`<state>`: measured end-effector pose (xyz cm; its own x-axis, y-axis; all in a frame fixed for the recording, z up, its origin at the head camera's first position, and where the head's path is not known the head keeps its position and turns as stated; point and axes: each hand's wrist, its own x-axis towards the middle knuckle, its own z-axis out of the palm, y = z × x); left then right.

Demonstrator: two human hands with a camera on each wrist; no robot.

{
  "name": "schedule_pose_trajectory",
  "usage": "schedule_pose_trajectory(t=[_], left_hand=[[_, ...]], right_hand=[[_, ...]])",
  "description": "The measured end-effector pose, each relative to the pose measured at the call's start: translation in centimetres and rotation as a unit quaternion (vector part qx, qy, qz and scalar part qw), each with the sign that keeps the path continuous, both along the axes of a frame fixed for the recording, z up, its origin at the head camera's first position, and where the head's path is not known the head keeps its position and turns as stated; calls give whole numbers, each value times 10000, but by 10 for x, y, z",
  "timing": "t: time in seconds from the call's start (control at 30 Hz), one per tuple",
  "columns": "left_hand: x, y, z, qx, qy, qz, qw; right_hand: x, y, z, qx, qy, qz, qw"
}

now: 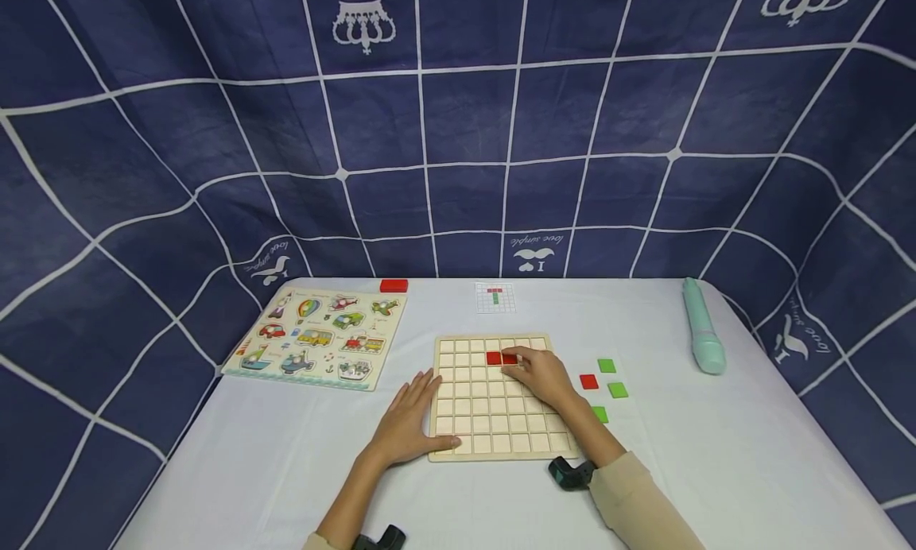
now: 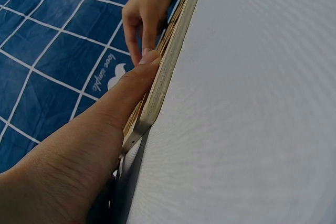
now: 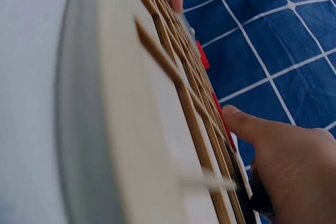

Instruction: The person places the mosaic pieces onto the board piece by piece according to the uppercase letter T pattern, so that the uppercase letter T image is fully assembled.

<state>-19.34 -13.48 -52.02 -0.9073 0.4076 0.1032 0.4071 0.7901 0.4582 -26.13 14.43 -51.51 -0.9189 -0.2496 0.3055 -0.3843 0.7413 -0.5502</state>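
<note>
A wooden grid board (image 1: 494,458) lies flat on the white table. In its second row from the back sit two red square tiles side by side; the left red tile (image 1: 494,358) is uncovered. My right hand (image 1: 545,377) pinches the right red tile (image 1: 510,359) between thumb and fingers, at its cell. Along the board's left side rests my left hand (image 1: 409,424), fingers straight, its thumb over the front left corner. The left wrist view shows that thumb (image 2: 142,74) on the rim. Right of the board lie a loose red tile (image 1: 588,381) and several green tiles (image 1: 618,390).
Behind the board lies a small grid card (image 1: 495,298) with a red and green pattern. A picture puzzle board (image 1: 315,338) is at the left, with a red block (image 1: 393,285) by its far corner. A mint-green microphone-like object (image 1: 704,327) lies at the right.
</note>
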Motion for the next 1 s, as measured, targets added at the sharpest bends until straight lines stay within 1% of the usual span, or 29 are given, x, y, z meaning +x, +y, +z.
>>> schedule_pose_trajectory(t=[0.17, 0.37, 0.5, 0.6, 0.73, 0.87, 1.0], left_hand=[[0, 0, 0, 28, 31, -40, 10000], [0, -1, -1, 16, 85, -52, 9999], [0, -2, -3, -9, 83, -17, 10000], [-1, -2, -3, -9, 73, -37, 10000], [-1, -1, -2, 42, 63, -64, 10000], [-2, -1, -2, 28, 48, -62, 10000], [-2, -1, -2, -19, 35, -57, 10000]], right_hand=[[9, 22, -1, -174, 10, 172, 9997], [20, 55, -2, -242, 80, 230, 9994], [28, 81, -3, -137, 121, 139, 9997], [35, 100, -3, 0, 194, -29, 9998], [44, 122, -3, 7, 295, -285, 9992], [48, 135, -4, -32, 326, -509, 9982], [49, 139, -4, -35, 295, -544, 9981]])
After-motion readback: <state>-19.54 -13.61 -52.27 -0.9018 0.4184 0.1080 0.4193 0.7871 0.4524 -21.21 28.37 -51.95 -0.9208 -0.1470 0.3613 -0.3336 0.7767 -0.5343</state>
